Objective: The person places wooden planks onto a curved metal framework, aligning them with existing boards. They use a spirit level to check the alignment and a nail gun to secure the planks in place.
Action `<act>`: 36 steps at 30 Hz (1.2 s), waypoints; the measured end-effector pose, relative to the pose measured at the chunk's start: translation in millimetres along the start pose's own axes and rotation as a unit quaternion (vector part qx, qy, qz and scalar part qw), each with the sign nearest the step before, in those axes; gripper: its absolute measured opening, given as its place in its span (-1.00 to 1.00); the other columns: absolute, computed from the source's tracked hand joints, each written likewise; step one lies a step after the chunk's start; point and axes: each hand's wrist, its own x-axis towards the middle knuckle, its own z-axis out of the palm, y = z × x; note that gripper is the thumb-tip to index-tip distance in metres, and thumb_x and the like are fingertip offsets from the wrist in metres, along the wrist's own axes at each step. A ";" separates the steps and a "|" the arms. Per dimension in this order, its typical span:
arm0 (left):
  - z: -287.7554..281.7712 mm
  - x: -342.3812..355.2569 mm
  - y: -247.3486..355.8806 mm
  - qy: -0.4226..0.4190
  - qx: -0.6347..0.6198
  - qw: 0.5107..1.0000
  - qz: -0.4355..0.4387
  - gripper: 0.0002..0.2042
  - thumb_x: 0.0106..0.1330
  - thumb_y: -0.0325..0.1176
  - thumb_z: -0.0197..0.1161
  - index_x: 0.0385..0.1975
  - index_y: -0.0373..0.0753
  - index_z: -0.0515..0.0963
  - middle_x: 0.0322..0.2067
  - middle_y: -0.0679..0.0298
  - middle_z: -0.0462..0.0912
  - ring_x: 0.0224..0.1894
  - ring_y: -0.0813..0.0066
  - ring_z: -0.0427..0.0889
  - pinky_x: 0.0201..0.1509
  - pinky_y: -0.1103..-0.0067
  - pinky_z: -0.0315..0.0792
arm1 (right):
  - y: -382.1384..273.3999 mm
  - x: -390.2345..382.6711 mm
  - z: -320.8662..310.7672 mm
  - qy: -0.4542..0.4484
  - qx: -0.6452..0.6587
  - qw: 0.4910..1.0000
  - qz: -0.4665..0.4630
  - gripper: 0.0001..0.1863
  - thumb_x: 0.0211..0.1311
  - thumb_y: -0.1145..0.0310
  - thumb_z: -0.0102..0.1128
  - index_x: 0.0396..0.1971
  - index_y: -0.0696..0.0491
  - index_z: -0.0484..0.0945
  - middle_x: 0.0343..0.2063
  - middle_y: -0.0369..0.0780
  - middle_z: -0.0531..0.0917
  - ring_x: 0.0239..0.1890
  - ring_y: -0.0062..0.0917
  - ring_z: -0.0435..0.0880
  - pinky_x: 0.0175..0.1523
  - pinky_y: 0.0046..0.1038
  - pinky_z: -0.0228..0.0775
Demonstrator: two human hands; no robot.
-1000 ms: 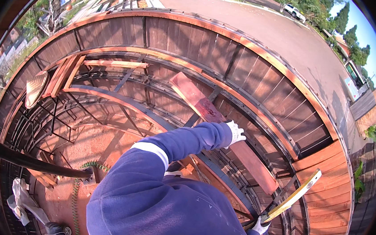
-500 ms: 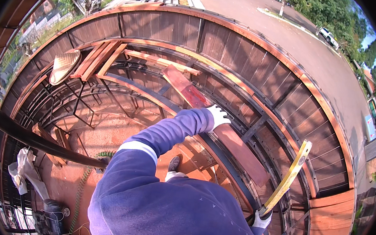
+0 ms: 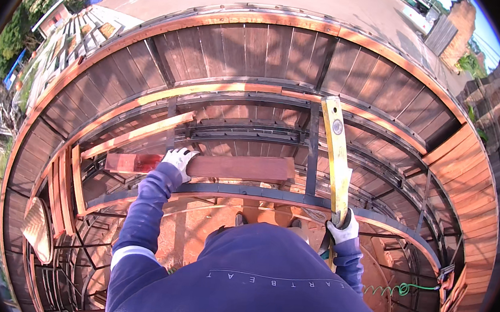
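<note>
The left hand [image 3: 178,158], fingers spread, presses flat on the reddish plank [image 3: 225,167], which lies left-to-right across the dark steel frame [image 3: 258,193]. The right hand [image 3: 342,226], fingers wrapped, grips the yellow spirit level [image 3: 335,151], its long axis pointing away toward the boarded outer wall [image 3: 260,44].

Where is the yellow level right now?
In the head view, the yellow level stands right of centre, gripped at its lower end by the right hand, just right of the red plank.
</note>
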 end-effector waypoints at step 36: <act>52.2 -33.7 126.6 0.178 -0.598 0.781 0.018 -0.76 0.20 -0.23 0.27 -0.22 -0.22 0.54 -0.39 0.05 0.64 -0.34 0.16 0.64 -0.23 0.31 0.46 | -196.8 158.0 275.1 -0.314 0.026 0.915 -0.251 -0.27 -0.10 0.31 0.53 0.12 0.18 0.41 -0.12 -0.01 0.60 -0.09 -0.23 0.61 0.03 -0.26 0.45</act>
